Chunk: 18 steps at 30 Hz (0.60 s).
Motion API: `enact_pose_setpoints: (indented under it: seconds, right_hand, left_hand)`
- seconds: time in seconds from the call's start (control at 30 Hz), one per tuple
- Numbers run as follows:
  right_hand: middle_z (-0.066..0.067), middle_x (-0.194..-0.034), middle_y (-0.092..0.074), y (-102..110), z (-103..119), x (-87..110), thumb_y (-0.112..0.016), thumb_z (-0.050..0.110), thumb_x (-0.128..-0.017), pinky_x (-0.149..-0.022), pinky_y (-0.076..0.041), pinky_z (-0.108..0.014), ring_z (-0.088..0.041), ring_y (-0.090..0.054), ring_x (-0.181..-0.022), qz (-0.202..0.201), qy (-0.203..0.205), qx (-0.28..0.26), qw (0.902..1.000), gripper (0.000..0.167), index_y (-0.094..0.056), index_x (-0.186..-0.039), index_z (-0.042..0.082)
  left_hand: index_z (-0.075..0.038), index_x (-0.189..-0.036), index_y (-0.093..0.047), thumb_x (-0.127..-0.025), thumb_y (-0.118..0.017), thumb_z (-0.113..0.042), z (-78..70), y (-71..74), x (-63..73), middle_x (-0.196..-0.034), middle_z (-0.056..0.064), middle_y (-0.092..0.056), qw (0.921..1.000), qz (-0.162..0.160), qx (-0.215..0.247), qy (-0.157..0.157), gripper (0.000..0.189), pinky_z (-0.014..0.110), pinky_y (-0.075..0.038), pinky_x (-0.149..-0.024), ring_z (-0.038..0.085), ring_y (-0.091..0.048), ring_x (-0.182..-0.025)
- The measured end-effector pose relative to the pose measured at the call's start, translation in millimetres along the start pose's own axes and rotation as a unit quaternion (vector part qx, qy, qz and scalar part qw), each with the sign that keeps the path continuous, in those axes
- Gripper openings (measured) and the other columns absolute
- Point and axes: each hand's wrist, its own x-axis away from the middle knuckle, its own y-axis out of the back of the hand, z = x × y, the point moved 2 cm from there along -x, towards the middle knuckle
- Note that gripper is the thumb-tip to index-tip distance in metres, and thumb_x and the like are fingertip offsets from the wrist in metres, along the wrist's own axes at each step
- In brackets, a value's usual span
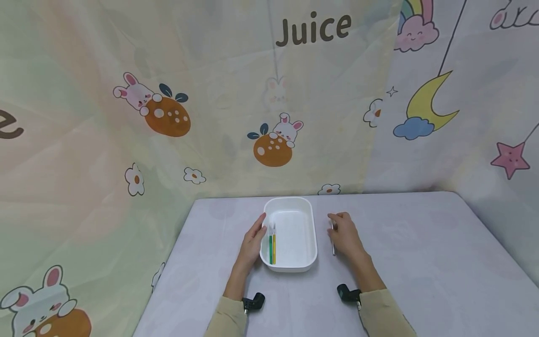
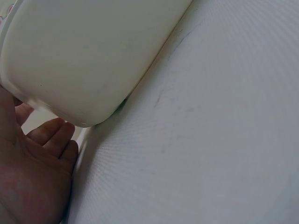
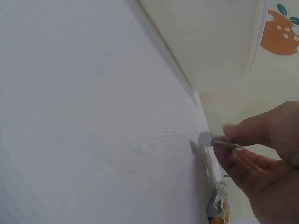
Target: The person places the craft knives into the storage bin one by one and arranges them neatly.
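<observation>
A white rectangular tray (image 1: 294, 234) stands on the table, with a green pen (image 1: 271, 249) and a yellow pen (image 1: 274, 249) lying side by side along its left. My left hand (image 1: 251, 243) rests against the tray's left side, its fingers fairly straight at the rim and outer wall. To the right of the tray, my right hand (image 1: 346, 234) pinches a slim pen with a grey round end (image 3: 205, 139) between thumb and forefinger. Below that hand, more pens (image 3: 216, 212), one grey-ended and one orange-ended, lie on the table; in the head view the hand hides them.
A pale cloth covers the table (image 1: 421, 262). Behind it hangs a printed curtain (image 1: 223, 140) with rabbits and oranges. Black wrist cameras (image 1: 348, 293) are strapped below both hands.
</observation>
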Motion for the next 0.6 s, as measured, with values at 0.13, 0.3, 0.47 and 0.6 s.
enact_pose_setpoints:
  seconds: [0.13, 0.3, 0.47, 0.6]
  right_hand:
    - [-0.028, -0.14, -0.053, 1.0, -0.2, -1.0, -0.071, 0.001, -0.094, -0.09, -0.06, -0.047, -0.034, -0.064, -0.108, -0.003, 0.012, -0.011, 0.9999, 0.052, -0.058, -0.144, -0.002]
    - [-0.026, -0.145, -0.051, 2.3, 0.5, -0.7, -0.071, 0.002, -0.095, -0.092, -0.061, -0.047, -0.035, -0.065, -0.112, -0.003, 0.005, -0.034, 0.9994, 0.055, -0.054, -0.147, 0.0]
    - [-0.024, -0.148, -0.05, 3.1, 1.8, 0.2, -0.073, 0.004, -0.094, -0.084, -0.064, -0.04, -0.032, -0.069, -0.106, -0.016, -0.005, -0.051, 0.9985, 0.057, -0.054, -0.148, 0.001]
    - [-0.023, -0.149, -0.05, 3.2, 2.2, -0.5, -0.074, 0.006, -0.094, -0.076, -0.063, -0.034, -0.028, -0.07, -0.098, -0.019, -0.006, -0.061, 0.998, 0.058, -0.054, -0.148, 0.002]
  left_hand:
    - [-0.034, -0.158, -0.043, -0.111, -0.047, -0.033, 0.4, 0.0, 0.2, -0.167, -0.016, -0.035, 1.0, 0.0, 0.0, -0.001, 0.048, 0.045, -0.021, -0.131, 0.01, -0.025, -0.159]
    - [-0.034, -0.159, -0.043, -0.111, -0.047, -0.033, 0.7, 0.4, -0.3, -0.166, -0.017, -0.036, 1.0, 0.001, 0.002, -0.004, 0.048, 0.045, -0.021, -0.131, 0.009, -0.025, -0.159]
    - [-0.035, -0.158, -0.043, -0.11, -0.047, -0.034, 1.1, 0.7, -0.7, -0.166, -0.018, -0.036, 1.0, 0.002, 0.002, -0.004, 0.048, 0.045, -0.021, -0.131, 0.008, -0.025, -0.158]
    - [-0.036, -0.158, -0.043, -0.11, -0.048, -0.035, 2.5, 0.7, -0.8, -0.166, -0.017, -0.036, 1.0, 0.0, 0.002, -0.002, 0.048, 0.046, -0.021, -0.131, 0.01, -0.025, -0.159]
